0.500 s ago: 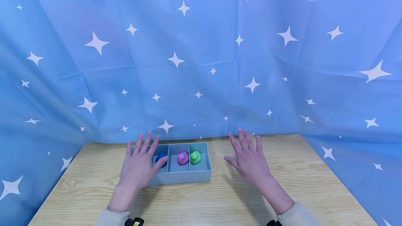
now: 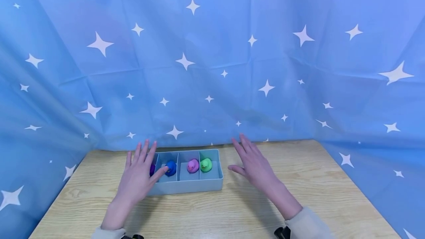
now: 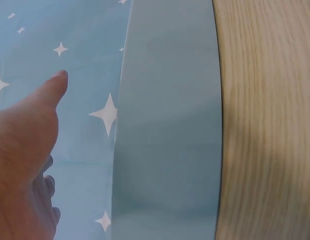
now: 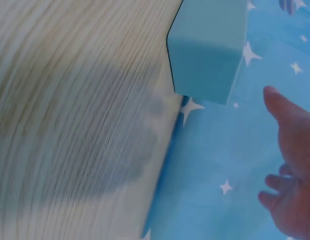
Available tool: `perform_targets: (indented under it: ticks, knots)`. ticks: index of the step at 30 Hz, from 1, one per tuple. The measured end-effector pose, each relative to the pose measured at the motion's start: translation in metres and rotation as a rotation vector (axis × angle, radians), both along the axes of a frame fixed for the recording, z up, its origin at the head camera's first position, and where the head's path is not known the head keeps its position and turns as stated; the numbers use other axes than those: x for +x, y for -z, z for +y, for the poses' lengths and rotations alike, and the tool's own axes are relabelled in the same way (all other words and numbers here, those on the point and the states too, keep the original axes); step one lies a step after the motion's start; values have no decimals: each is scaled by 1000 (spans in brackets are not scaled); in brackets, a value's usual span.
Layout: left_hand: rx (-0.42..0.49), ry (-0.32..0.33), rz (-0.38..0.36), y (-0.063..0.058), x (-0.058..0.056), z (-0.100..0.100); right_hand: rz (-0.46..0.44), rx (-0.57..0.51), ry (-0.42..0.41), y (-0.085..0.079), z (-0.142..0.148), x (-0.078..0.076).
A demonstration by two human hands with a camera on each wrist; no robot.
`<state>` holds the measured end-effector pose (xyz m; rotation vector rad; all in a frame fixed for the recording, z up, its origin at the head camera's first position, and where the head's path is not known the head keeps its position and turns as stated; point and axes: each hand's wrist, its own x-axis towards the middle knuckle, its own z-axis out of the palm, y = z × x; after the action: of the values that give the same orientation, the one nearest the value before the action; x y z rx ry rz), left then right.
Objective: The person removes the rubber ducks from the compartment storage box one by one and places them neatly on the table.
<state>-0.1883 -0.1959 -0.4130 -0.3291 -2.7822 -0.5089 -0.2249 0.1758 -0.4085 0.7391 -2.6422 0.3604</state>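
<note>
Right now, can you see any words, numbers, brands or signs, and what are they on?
There are none that I can read.
Box, toy ducks and table: no writing shows.
Blue cloth: only white stars, which are shapes, not words.
Black wrist straps: partly in view, too small to tell.

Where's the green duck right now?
In the head view, the green duck sits in the far-right compartment of the blue-grey box; its nearest neighbour is the pink duck, one compartment to the left.
</note>
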Motion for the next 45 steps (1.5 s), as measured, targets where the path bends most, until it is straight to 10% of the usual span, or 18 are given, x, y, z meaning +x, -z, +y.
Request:
perform_targets:
  ticks: [18,45]
  knots:
    - [279,27,1,25,5,-29,-345,-375,-208,3,-41,-10]
    - [629,-40,-236,51,1,-43,-545,-461,-275,20,-65,-37]
